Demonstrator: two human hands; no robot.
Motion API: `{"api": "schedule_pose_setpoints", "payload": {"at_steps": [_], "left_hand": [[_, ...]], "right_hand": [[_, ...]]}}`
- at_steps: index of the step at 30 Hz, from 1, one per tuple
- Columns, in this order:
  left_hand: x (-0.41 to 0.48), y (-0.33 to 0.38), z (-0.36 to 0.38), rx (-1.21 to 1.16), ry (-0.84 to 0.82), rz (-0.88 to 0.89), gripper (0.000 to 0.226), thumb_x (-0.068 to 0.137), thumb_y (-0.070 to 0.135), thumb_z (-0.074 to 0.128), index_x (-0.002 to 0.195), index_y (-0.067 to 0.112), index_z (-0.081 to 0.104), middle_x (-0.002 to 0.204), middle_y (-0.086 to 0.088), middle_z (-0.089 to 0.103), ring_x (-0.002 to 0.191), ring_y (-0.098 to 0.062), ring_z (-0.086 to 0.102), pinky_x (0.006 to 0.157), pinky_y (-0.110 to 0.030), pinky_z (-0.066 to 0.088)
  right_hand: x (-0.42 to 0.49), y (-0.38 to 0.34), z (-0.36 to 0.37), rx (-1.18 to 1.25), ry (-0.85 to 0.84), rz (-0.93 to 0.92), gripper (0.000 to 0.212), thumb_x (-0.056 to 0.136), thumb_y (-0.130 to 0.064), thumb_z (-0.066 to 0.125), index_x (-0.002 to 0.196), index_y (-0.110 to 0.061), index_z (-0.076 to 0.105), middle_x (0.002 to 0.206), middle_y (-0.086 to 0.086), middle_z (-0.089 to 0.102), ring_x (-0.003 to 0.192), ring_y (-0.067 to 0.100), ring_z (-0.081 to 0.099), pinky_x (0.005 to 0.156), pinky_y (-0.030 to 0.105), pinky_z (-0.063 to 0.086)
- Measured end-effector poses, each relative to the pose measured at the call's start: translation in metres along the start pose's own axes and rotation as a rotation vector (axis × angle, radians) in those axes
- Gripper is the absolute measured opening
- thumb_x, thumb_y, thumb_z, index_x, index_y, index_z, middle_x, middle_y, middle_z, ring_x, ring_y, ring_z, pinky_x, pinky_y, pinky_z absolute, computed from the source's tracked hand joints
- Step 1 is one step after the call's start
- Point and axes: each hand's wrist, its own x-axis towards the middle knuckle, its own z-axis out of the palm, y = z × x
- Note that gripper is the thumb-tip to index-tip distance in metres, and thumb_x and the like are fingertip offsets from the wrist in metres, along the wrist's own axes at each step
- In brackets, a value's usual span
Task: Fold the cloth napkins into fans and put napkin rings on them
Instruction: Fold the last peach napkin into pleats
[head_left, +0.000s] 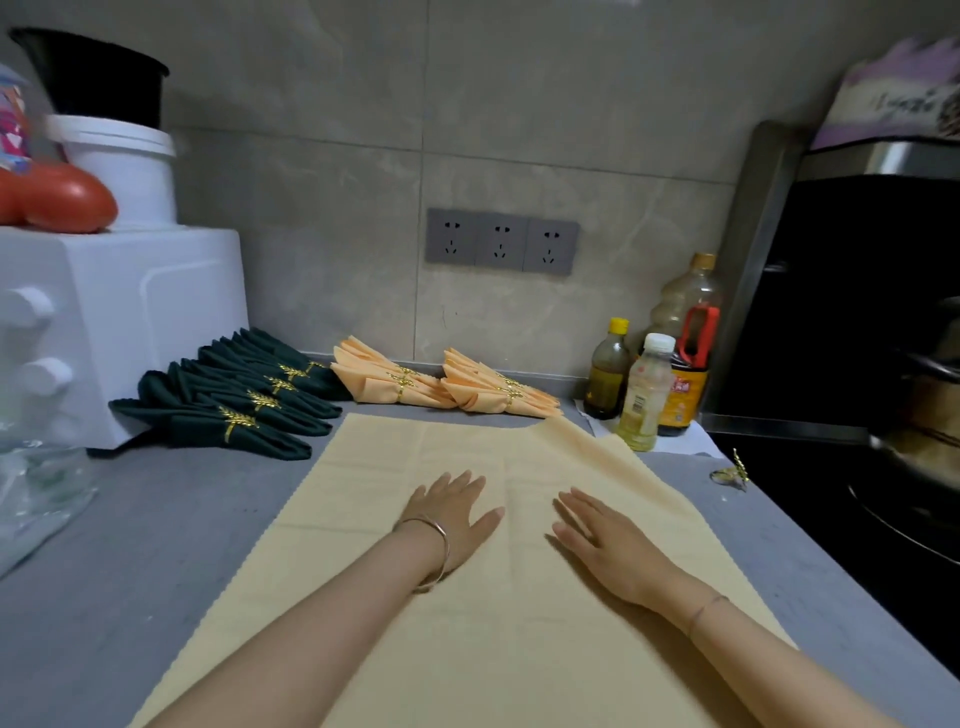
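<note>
A pale yellow cloth napkin (395, 457) lies spread flat on the grey counter (156, 530). My left hand (457, 512) rests palm down on its middle with fingers straight. My right hand (602, 540) lies flat on the napkin just to the right, fingers straight too. At the back lie finished fans with gold rings: several dark green ones (228, 410) at the left and several orange ones (447, 387) in the middle. A loose gold napkin ring (731, 473) sits on the counter at the right.
A white appliance (119, 322) stands at the left with a white bucket (124, 161) on top. Bottles (644, 395) stand at the back right by the wall. A black stove with a pan (914, 467) is at the right. Clear plastic (36, 488) lies at the left edge.
</note>
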Motion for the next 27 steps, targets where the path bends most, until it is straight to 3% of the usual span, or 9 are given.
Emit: {"api": "schedule_pose_setpoints", "payload": {"at_steps": [4,7,12,15,19,24,27], "left_hand": [[-0.072,0.009,0.010,0.016,-0.064,0.145,0.064,0.095,0.062,0.022,0.152,0.035,0.008,0.160,0.010,0.000,0.147,-0.014,-0.002,0.119,-0.040,0.000],[-0.126,0.010,0.014,-0.005,-0.084,0.210,0.066,0.091,0.069,0.024,0.149,0.042,0.011,0.159,0.014,0.000,0.147,-0.011,-0.004,0.119,-0.040,-0.004],[-0.178,0.011,0.018,0.039,-0.114,0.270,0.106,0.052,0.094,0.008,0.148,0.048,0.006,0.158,0.020,-0.004,0.146,-0.010,-0.008,0.118,-0.040,-0.007],[-0.191,0.012,0.027,0.132,-0.095,0.286,0.107,0.058,0.094,0.027,0.148,0.045,-0.002,0.157,0.019,-0.010,0.146,-0.013,-0.012,0.118,-0.044,-0.008],[-0.199,0.010,0.034,0.255,-0.056,0.317,0.110,0.071,0.077,0.055,0.147,0.040,-0.015,0.157,0.015,-0.018,0.146,-0.019,-0.018,0.117,-0.047,-0.010],[-0.201,0.005,0.038,0.230,0.014,0.346,0.094,0.082,0.065,0.053,0.149,0.039,-0.007,0.159,0.015,-0.009,0.147,-0.019,-0.009,0.117,-0.045,-0.004],[-0.206,0.006,0.034,0.161,0.020,0.339,0.083,0.086,0.062,0.050,0.150,0.040,0.002,0.159,0.016,0.000,0.147,-0.017,-0.004,0.119,-0.042,-0.001]], "right_hand": [[-0.082,-0.020,-0.005,-0.026,-0.062,-0.055,0.087,0.074,-0.077,0.016,0.149,-0.035,0.020,0.156,-0.017,0.012,0.144,0.004,0.006,0.114,0.021,0.005],[-0.136,-0.034,-0.003,-0.066,-0.120,-0.111,0.090,0.069,-0.082,0.013,0.149,-0.040,0.015,0.156,-0.021,0.005,0.144,0.001,-0.003,0.116,0.021,0.000],[-0.185,-0.037,0.002,-0.231,-0.114,-0.184,0.087,0.075,-0.085,0.031,0.147,-0.047,0.002,0.154,-0.023,-0.011,0.142,-0.001,-0.014,0.115,0.022,-0.008],[-0.198,-0.036,0.011,-0.339,-0.070,-0.212,0.097,0.073,-0.081,0.043,0.147,-0.044,-0.007,0.154,-0.019,-0.017,0.143,0.005,-0.017,0.114,0.024,-0.011],[-0.205,-0.037,0.021,-0.421,0.006,-0.223,0.086,0.085,-0.056,0.046,0.148,-0.039,-0.010,0.158,-0.011,-0.012,0.146,0.015,-0.010,0.112,0.025,-0.010],[-0.214,-0.041,0.020,-0.404,0.009,-0.246,0.077,0.079,-0.053,0.029,0.148,-0.043,-0.003,0.158,-0.012,-0.005,0.147,0.015,-0.005,0.112,0.024,-0.008],[-0.220,-0.043,0.016,-0.330,0.038,-0.253,0.069,0.079,-0.052,0.022,0.147,-0.043,0.014,0.157,-0.013,0.011,0.146,0.011,0.007,0.114,0.020,0.002]]}}
